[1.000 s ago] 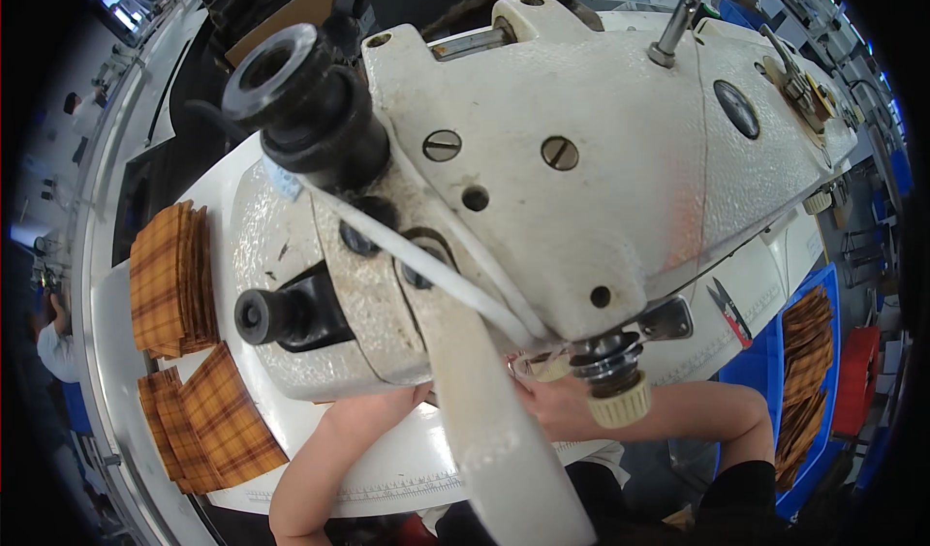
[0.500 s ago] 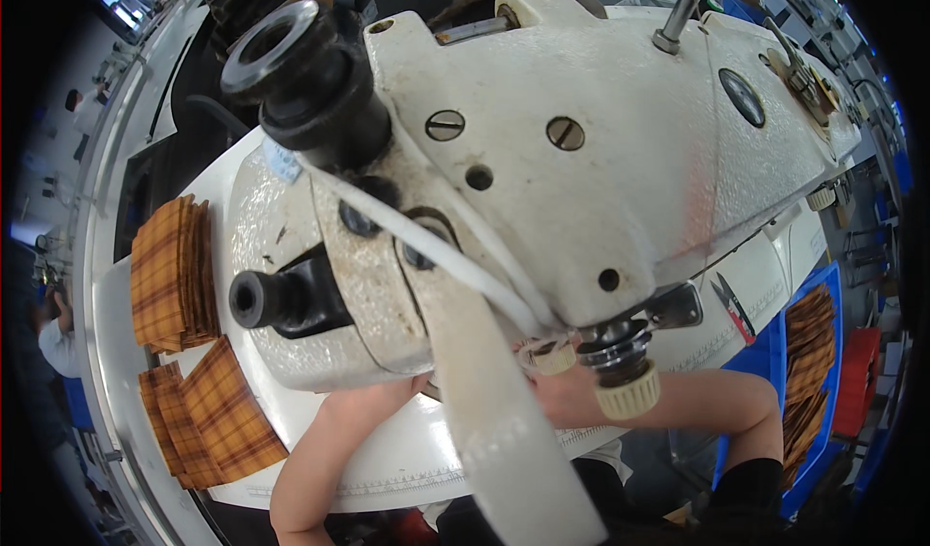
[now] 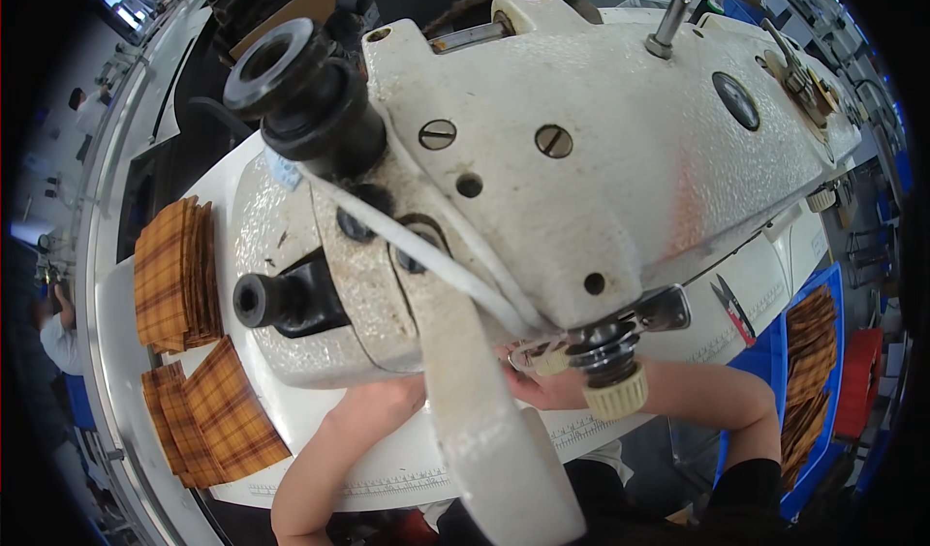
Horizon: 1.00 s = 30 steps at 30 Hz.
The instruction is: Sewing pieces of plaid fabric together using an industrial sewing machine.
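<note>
- White sewing machine looms over sewing table centre.
- Left hand, right hand: below it, toward table's front edge. Fingers mostly hidden; can't tell spread or grip.
- Plaid stacks: table's left edge.
- Snips: near right edge.
- Blue bin: off right edge, plaid pieces inside.

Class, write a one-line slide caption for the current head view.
Left hand and right hand, partly hidden behind a white sewing machine, with orange plaid fabric stacks at left.
</note>
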Tool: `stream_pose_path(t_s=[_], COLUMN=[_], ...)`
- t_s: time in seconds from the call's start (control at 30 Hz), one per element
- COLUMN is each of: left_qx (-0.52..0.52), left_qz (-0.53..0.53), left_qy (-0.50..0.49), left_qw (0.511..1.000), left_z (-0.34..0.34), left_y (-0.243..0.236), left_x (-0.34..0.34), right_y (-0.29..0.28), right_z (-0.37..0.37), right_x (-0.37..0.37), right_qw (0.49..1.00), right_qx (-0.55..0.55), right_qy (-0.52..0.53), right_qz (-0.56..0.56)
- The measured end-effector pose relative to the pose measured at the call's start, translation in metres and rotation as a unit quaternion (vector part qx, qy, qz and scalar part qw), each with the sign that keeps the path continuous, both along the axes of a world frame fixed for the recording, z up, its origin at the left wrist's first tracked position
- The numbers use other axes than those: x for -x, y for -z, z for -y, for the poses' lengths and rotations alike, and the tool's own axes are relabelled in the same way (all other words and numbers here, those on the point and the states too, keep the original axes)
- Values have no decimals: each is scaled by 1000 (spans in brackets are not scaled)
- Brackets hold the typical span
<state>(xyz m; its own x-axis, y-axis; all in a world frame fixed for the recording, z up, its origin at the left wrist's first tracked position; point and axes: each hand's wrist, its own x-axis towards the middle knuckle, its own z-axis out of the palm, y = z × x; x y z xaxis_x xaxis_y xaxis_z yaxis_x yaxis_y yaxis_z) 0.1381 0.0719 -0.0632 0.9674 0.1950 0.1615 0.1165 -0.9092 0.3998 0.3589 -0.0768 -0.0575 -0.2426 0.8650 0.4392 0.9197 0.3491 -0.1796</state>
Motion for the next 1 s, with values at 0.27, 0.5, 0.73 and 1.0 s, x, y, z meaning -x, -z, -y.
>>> stream_pose_path(t_s=[0.27, 0.5, 0.73, 1.0], left_qx=[109, 135, 78, -223], left_qz=[-40, -29, -114, -60], left_qy=[-97, -124, -76, -194], left_qw=[989, 983, 988, 953], left_z=[-26, -24, -44, -7], left_y=[3, -5, -17, -44], left_x=[-2, -10, -4, 30], right_y=[4, 2, 1, -26], right_z=[-8, -8, -5, 10], right_x=[-5, -6, -5, 4], right_qw=[999, 1000, 998, 998], right_qx=[25, -23, -58, -49], right_qy=[29, 10, 6, -33], right_qz=[-14, 10, 7, 23])
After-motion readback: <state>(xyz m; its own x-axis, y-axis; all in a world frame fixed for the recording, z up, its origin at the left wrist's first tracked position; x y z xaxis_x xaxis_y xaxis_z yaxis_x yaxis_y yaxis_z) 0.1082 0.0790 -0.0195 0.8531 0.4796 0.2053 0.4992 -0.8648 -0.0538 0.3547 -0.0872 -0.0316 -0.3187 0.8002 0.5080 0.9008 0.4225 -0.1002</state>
